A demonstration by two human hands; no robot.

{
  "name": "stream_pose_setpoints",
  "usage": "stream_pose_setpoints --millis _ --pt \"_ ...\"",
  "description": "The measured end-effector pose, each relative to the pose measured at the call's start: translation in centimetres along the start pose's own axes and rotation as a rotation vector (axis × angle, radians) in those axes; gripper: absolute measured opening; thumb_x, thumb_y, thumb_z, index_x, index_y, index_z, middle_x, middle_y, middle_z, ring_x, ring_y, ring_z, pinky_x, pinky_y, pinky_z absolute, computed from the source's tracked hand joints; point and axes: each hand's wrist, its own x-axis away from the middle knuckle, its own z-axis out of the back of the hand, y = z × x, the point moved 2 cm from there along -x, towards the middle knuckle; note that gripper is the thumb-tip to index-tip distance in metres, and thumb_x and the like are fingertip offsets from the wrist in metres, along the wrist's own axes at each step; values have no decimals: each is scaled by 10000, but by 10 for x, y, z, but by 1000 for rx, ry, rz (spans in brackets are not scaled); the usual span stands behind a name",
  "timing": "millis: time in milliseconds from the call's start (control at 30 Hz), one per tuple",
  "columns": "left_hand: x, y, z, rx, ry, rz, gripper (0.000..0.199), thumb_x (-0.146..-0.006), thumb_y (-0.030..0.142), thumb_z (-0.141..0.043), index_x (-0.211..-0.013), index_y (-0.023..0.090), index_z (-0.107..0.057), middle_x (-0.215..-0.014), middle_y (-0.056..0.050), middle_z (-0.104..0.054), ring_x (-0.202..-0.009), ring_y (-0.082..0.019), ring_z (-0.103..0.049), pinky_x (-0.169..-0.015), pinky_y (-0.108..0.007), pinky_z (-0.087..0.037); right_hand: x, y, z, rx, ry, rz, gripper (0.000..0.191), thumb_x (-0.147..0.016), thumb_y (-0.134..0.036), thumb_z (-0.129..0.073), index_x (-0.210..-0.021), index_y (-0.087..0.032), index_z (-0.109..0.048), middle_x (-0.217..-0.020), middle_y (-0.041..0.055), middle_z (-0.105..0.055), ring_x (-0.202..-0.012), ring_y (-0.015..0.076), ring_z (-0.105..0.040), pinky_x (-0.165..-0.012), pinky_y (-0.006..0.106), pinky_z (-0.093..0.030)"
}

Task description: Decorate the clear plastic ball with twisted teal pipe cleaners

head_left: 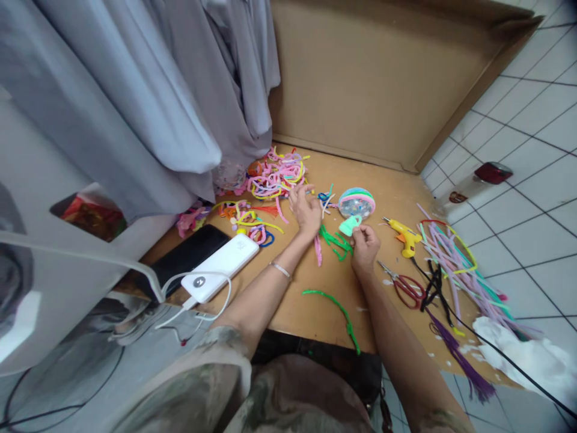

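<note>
- The right hand pinches a small mint-green, fuzzy-looking piece between thumb and fingers, just to the near side of a clear, rounded ball with green and pink bands. Too tight a grip could bend or flatten the piece.
- The left hand is farther left, fingers partly bent and apart, beside a tangled pile of pink and yellow fuzzy stems. Whether it pinches anything, I cannot tell. One stem caught on a finger could drag out others.
- The ball's round shape could let it roll if a knuckle knocks it.
- The bright green fuzzy stems between the hands could snag on either one.
- The yellow glue gun lies to the right, its nozzle towards the ball; if hot, it could burn a straying hand. A tug on its black cord could shift it.
- The long, curved green stem reaches the table's near edge, where a brushing forearm could sweep it off.
</note>
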Motion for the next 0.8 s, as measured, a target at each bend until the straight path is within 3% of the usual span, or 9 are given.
stream_pose_setpoints --millis 200,267,367,467,533,667,800 --pt "-84 20 3 -308 -11 -71 706 -779 232 -662 -1429 221 -385 -1569 -143 -186 -1455 -393 -101 -1134 -602 -144 0 1 0 -26 25 -22 255 -733 -434 -605 -707 -183 -569 -472 -81 -438 -432 87 -368 -446 224 -272" --pt "-106 12 4 -408 -21 -43 773 -750 293 -707 -1446 233 -377 -1593 -138 -143 -1458 -430 -37 -1116 -655 -115 0 1 0 -27 16 -21 258 -737 -439 -602 -701 -187 -562 -473 -80 -441 -436 89 -372 -451 225 -279" --pt "-113 -15 5 -549 -159 42 785 -692 374 -752 -1410 274 -450 -1601 -124 -162 -1451 -472 1 -1080 -710 -125 1 0 0 -21 -18 -11 271 -742 -451 -600 -690 -189 -555 -483 -76 -441 -451 92 -387 -460 227 -292" --pt "-97 -43 7 -639 -349 183 764 -611 396 -800 -1328 300 -553 -1583 -132 -230 -1435 -512 -46 -1062 -722 -155 1 -1 0 -6 -29 -10 274 -753 -455 -591 -704 -188 -559 -491 -76 -435 -456 94 -388 -461 229 -291" --pt "-85 -50 8 -647 -355 170 670 -653 419 -765 -1291 309 -591 -1574 -128 -257 -1423 -513 -109 -1062 -716 -168 1 -1 0 -5 -34 -15 268 -760 -448 -586 -709 -186 -558 -492 -77 -431 -454 92 -383 -461 230 -286" --pt "-82 -45 12 -772 -375 136 559 -766 362 -667 -1315 307 -575 -1496 -173 -371 -1314 -484 -364 -1024 -682 -274 0 0 0 -16 -41 -17 265 -758 -439 -588 -693 -185 -553 -498 -75 -433 -455 89 -382 -465 227 -282" --pt "-94 -40 16 -841 -445 146 464 -873 222 -501 -1326 295 -567 -1357 -187 -503 -1174 -378 -550 -949 -514 -438 0 1 0 -6 -31 -28 260 -747 -438 -585 -696 -185 -556 -498 -74 -435 -460 93 -387 -468 229 -285"
